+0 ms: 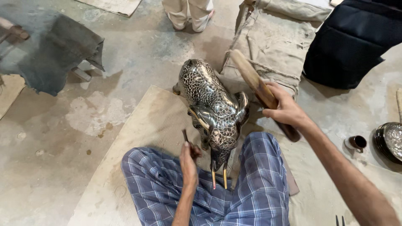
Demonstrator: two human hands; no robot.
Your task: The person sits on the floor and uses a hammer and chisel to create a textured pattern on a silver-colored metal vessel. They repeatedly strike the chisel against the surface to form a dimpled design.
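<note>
Fingers of the right hand (286, 109) wrap a wooden mallet (259, 90) raised beside the metal elephant figure (213, 111), which stands on a board (142, 138) between the person's knees. Left hand (188, 162) pinches a thin chisel (185, 136) near its head.

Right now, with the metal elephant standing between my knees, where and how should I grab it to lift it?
Probably by the body: the elephant stands upright on the board with its rounded back facing up and clear. Come from above, one hand on each flank. Avoid the thin tusks and flared ear, which look fragile. First, the left hand must free itself of the chisel, the right hand of the mallet.
</note>
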